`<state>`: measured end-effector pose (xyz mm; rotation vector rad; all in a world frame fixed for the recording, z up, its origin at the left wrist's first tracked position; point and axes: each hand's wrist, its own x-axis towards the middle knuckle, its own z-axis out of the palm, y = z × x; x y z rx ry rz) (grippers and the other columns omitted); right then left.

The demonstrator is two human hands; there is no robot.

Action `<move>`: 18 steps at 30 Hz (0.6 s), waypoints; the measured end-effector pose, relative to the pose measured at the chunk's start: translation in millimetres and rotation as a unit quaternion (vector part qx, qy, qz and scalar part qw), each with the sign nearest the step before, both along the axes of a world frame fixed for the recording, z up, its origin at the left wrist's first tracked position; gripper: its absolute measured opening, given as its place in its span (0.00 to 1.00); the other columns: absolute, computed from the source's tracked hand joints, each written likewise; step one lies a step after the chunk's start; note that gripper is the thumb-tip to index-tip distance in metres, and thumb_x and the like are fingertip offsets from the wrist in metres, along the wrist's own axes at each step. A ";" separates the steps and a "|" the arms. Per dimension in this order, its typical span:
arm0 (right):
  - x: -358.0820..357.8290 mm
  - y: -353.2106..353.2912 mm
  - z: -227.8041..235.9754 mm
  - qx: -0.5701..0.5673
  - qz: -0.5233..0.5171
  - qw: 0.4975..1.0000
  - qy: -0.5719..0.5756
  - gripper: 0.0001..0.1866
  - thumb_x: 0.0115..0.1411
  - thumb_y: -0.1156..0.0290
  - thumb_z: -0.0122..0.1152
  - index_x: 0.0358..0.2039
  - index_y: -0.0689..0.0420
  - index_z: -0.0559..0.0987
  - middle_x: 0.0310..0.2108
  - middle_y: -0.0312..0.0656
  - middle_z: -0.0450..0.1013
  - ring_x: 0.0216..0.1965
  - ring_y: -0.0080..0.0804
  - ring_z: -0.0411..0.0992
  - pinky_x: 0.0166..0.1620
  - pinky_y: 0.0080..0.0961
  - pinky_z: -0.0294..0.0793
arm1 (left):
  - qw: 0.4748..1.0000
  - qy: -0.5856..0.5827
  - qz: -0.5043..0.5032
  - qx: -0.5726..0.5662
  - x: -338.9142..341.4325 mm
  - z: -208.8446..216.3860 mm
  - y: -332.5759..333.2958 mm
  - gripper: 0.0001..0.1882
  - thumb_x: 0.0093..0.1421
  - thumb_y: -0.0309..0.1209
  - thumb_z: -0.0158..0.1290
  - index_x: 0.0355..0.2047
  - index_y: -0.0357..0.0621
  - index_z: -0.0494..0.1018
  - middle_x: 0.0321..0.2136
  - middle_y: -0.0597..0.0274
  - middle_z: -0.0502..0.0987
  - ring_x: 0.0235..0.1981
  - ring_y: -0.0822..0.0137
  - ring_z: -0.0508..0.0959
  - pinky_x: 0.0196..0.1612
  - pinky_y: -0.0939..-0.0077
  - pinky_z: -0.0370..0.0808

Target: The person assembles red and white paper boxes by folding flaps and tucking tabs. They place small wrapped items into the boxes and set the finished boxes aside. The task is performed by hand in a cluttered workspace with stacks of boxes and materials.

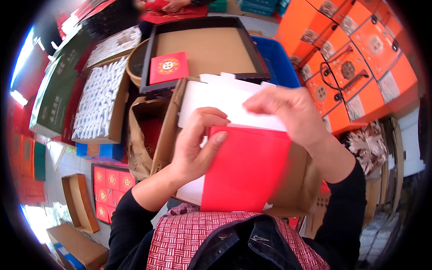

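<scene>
Pinching hand: left hand (191,146), curled, thumb on the face of the red sheet (245,173) near its upper left corner, fingertips partly hidden.
Blurred hand: right hand (290,112), half closed by the sheet's top edge; cannot tell if it holds anything.
Red sheet: before the person's lap, over white card (216,96) and a brown carton (292,189).
Black-rimmed tray (220,49): beyond the hands, bearing 1 red box (168,67).

- Centre: card sheet (245,173) over a carton (297,184); card blanks (225,96) just above the sheet.
- Upper centre: tray (216,47), gift box (168,67) in its lower-left corner.
- Right of the tray: plastic crate (284,65).
- Upper right: stacked handled boxes (348,72).
</scene>
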<state>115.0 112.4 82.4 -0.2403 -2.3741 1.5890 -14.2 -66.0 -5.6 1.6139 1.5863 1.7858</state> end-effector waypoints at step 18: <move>72.4 -44.6 -50.7 0.151 -0.172 0.953 0.197 0.05 0.56 0.82 0.59 0.34 0.65 0.75 0.37 0.48 0.75 0.38 0.33 0.75 0.38 0.20 0.73 | 0.998 -0.046 0.024 0.037 11.0 1.5 0.6 0.09 0.54 0.19 0.57 0.33 0.38 0.69 0.34 0.55 0.71 0.38 0.64 0.73 0.41 0.76 0.69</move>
